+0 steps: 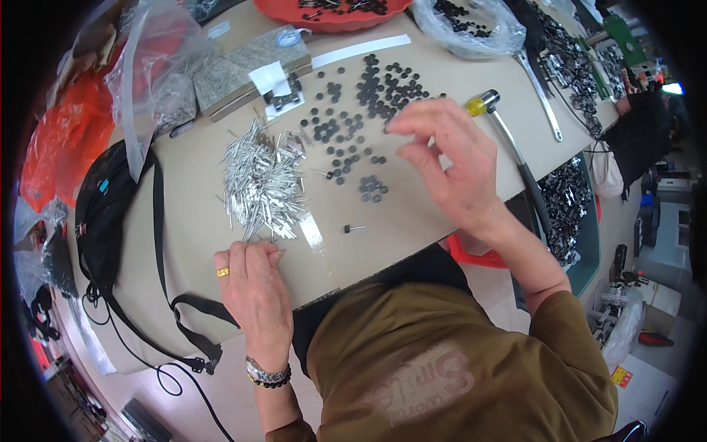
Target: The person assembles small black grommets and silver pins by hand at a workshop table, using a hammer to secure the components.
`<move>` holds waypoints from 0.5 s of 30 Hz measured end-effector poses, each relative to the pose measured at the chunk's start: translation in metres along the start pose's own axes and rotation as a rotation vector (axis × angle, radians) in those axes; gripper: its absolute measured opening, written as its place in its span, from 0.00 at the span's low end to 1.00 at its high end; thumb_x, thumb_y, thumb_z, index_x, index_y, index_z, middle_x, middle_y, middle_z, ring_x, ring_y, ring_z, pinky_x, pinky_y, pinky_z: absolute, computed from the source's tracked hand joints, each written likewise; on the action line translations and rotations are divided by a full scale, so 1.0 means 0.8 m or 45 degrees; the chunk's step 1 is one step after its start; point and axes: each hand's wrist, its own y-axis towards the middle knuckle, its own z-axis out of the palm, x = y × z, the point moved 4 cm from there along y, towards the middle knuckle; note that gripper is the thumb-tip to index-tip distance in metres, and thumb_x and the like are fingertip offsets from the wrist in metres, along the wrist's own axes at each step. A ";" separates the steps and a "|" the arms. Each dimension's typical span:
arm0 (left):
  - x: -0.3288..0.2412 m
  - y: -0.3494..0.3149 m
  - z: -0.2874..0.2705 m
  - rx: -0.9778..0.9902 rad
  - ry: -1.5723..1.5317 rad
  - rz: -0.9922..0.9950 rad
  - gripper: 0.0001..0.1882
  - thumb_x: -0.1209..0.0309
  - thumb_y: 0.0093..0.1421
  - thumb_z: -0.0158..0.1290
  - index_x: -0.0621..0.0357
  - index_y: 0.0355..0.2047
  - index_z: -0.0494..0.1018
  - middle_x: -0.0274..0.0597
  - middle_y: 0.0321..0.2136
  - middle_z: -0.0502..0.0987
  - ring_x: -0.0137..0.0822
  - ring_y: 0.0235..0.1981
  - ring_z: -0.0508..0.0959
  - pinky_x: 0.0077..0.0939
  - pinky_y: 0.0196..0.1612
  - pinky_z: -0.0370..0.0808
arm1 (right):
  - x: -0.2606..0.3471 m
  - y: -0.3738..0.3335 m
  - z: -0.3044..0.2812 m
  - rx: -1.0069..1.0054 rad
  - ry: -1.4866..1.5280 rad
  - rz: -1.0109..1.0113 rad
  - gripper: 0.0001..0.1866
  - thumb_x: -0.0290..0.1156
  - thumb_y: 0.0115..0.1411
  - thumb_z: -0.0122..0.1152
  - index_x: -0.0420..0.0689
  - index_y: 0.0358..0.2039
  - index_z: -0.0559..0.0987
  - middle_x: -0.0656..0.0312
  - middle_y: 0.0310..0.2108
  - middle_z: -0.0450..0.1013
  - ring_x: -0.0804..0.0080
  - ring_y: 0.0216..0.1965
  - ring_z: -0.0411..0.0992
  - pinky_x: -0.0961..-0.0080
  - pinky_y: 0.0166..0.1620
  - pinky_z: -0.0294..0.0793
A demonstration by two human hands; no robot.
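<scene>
My right hand hangs over the table near small round black caps, its thumb and curved forefinger apart and nothing visible between them. At the near edge of a heap of thin silvery metal pins rests my left hand. Its fingers are folded against the thumb, and what they may hold is hidden. Between the hands lies a black cap with a pin in it. A similar piece lies beside the heap. Several greyish caps form a small cluster.
A yellow-headed hammer lies at the right, beyond it a wrench. At the back are a red tray and a plastic bag of black parts. A black bag with straps lies left. A bin of black parts stands right.
</scene>
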 end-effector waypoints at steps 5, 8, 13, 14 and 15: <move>-0.004 0.003 0.003 0.033 0.101 0.024 0.13 0.84 0.50 0.60 0.61 0.33 0.69 0.45 0.30 0.72 0.48 0.34 0.70 0.38 0.37 0.70 | 0.028 -0.028 0.008 0.086 0.280 0.029 0.11 0.16 0.52 0.68 0.39 0.37 0.82 0.56 0.37 0.77 0.58 0.38 0.78 0.69 0.37 0.78; -0.002 0.004 0.006 -0.016 0.104 0.043 0.06 0.81 0.60 0.56 0.62 0.35 0.69 0.42 0.29 0.72 0.43 0.32 0.70 0.36 0.36 0.69 | 0.039 -0.038 0.019 0.129 0.414 0.080 0.10 0.15 0.56 0.66 0.39 0.39 0.82 0.57 0.37 0.77 0.67 0.35 0.77 0.74 0.36 0.77; -0.031 0.005 0.019 0.094 -2.062 -0.712 0.08 0.68 0.76 0.47 0.60 0.43 0.71 0.32 0.30 0.70 0.23 0.27 0.66 0.19 0.29 0.64 | 0.052 -0.037 0.048 0.294 0.715 0.310 0.11 0.14 0.59 0.64 0.39 0.42 0.82 0.58 0.39 0.76 0.76 0.34 0.76 0.79 0.35 0.76; -0.042 0.006 0.023 0.131 -2.268 -0.907 0.09 0.66 0.75 0.48 0.58 0.46 0.70 0.33 0.30 0.71 0.20 0.23 0.65 0.13 0.24 0.61 | 0.056 -0.034 0.053 0.294 0.809 0.360 0.11 0.15 0.59 0.64 0.38 0.43 0.82 0.59 0.38 0.76 0.76 0.34 0.76 0.80 0.35 0.76; -0.045 0.009 0.023 0.127 -2.264 -0.902 0.09 0.66 0.75 0.48 0.58 0.46 0.70 0.33 0.30 0.71 0.20 0.23 0.65 0.13 0.24 0.61 | 0.057 -0.032 0.057 0.293 0.902 0.411 0.11 0.16 0.59 0.65 0.38 0.43 0.82 0.60 0.38 0.76 0.77 0.35 0.76 0.80 0.35 0.76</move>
